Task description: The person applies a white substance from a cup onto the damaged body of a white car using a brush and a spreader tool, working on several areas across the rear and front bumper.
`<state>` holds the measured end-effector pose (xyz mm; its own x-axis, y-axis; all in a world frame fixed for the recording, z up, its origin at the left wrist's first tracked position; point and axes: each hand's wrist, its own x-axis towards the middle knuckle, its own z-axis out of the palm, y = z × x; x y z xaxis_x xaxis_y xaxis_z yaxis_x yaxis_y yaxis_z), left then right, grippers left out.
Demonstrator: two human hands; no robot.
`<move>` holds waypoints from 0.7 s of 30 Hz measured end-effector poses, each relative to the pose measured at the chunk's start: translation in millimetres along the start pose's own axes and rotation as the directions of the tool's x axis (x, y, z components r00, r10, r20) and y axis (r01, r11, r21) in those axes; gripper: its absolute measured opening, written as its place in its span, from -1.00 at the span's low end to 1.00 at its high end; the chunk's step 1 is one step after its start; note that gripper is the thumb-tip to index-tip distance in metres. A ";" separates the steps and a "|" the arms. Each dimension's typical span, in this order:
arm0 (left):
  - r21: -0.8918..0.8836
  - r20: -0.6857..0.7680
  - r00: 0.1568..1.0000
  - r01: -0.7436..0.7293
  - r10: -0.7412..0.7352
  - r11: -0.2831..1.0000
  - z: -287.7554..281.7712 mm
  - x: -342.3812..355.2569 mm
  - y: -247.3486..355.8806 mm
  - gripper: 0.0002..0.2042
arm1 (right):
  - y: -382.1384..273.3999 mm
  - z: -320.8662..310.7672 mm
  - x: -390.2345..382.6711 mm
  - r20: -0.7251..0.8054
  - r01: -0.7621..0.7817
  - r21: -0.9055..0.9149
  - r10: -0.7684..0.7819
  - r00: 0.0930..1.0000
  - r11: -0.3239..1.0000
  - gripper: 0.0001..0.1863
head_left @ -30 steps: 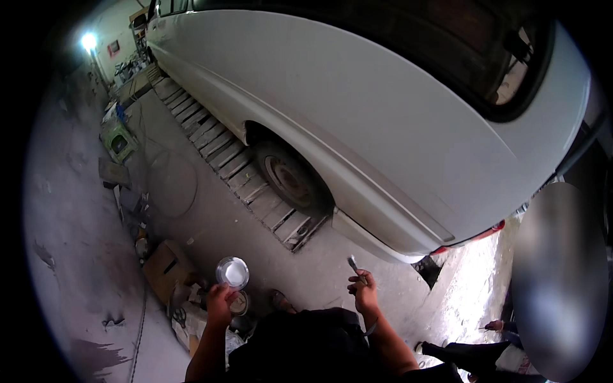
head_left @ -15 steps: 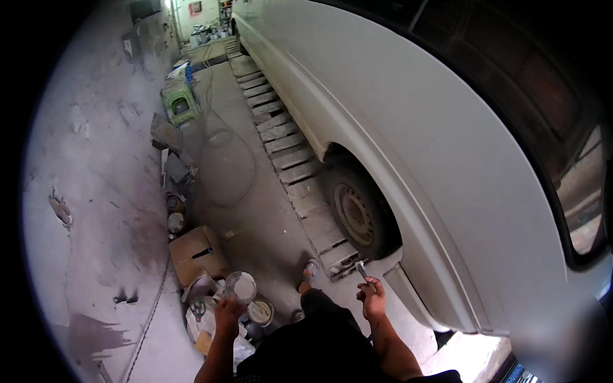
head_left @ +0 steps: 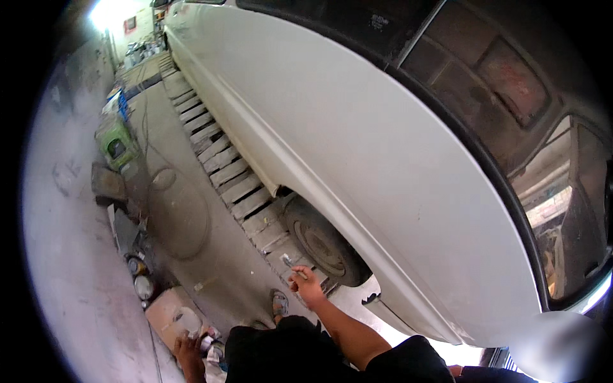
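Note:
My left hand [head_left: 188, 352] is at the lower left, with its fingers on the edge of a pale round tub [head_left: 186, 321]. The tub hangs in front of a cardboard box [head_left: 165, 311]. My right hand [head_left: 307, 285] is closed around the handle of a small slim tool [head_left: 288, 261], whose pale end points away from me. Whether this is a brush or a scraper is too small to tell. The tool is in front of the rear wheel [head_left: 317, 244] of a white van [head_left: 357, 121], apart from its bodywork.
Wooden slats [head_left: 220, 159] run along the van's side. A thin hose [head_left: 207, 223] loops over the floor. By the left wall stand a green stool [head_left: 117, 142], a stone-like block [head_left: 107, 184] and several cans [head_left: 143, 287]. My sandalled foot [head_left: 280, 302] is near the slats.
The view has swung right, so the floor and wall things shift left and more of the van's window shows. My right arm reaches further across, and my left hand sits lower with the tub.

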<state>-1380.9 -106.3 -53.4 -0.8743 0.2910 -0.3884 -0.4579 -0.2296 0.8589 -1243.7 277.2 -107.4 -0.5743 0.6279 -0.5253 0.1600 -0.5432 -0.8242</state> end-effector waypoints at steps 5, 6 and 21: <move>0.074 -0.017 1.000 0.011 -0.009 0.997 -77.7 83.9 -4.8 -0.75 | -7.9 67.5 47.0 0.065 0.021 -0.075 -0.016 0.998 0.997 -0.75; 0.019 -0.071 0.993 0.097 -0.095 0.995 -78.8 96.3 3.9 -0.75 | -8.3 80.5 36.5 0.070 0.053 0.029 -0.055 0.996 0.998 -0.75; -0.058 -0.235 0.965 0.107 -0.118 0.993 -124.2 337.1 191.2 -0.85 | -44.6 278.3 160.5 -0.259 0.157 0.040 -0.141 0.956 0.987 -0.80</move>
<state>-1783.1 -167.4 -61.6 -0.8272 0.0893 -0.5548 -0.5577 -0.2506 0.7913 -1566.4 247.2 -96.0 -0.3638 0.8209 -0.4402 0.0361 -0.4598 -0.8873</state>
